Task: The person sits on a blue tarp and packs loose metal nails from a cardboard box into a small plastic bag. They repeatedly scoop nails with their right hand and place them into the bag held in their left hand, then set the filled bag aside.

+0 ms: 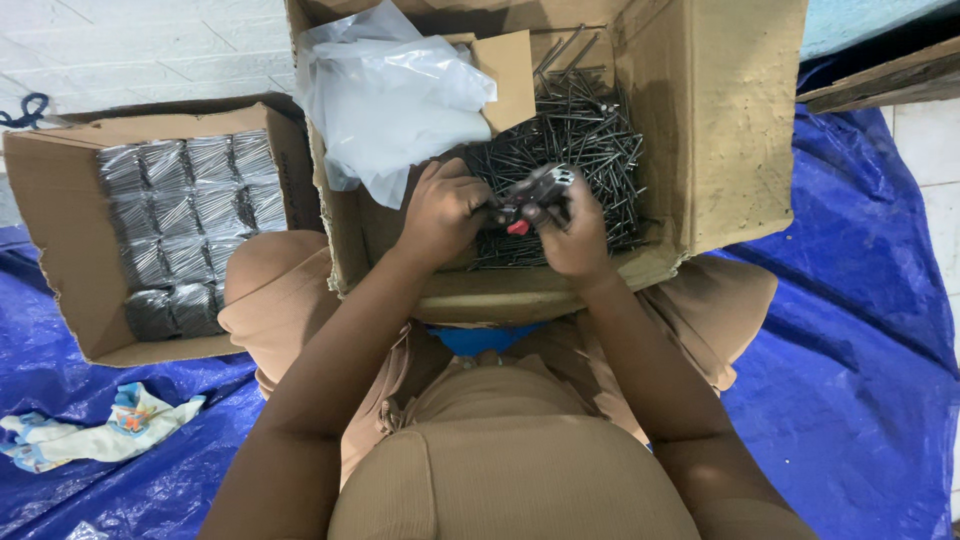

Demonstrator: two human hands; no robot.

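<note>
Steel nail bundle (538, 190) | left hand (445, 208), right hand (577, 232) grip clenched on it | over box (700, 120)

Blue tarp (850, 300) spread over white tiled floor (150, 50).

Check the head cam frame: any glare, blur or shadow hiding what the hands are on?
Head view: light is even and soft, no hard shadows. The plastic bag shows mild sheen, not blown out. Left hand and right hand are sharp; the small bundle of nails between them is partly hidden by fingers. Edges bow slightly from the wide lens.
</note>
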